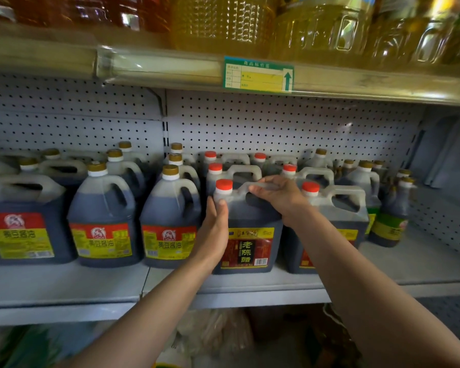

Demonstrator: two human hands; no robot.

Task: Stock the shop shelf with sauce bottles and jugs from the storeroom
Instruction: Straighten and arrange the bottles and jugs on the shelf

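On the grey metal shop shelf [64, 285], a translucent plastic jug of dark vinegar with a red cap and a red-and-gold label [250, 235] stands upright at the front edge, in a column of like red-capped jugs. The right hand [279, 193] lies over the jug's moulded top handle, fingers curled round the grip. The left hand [214, 227] is pressed flat against the jug's left shoulder, fingers straight and together, just under the cap. Just beside it to the left stands a gold-capped jug of dark soy sauce with a red-and-yellow label [170, 221], with more of the same in rows further left. To the right, touching or nearly so, stands another red-capped vinegar jug [337, 216]. Above, a green-and-yellow price tag [259, 74] sits on the upper shelf's edge beneath clear jugs of yellow oil [324, 25].
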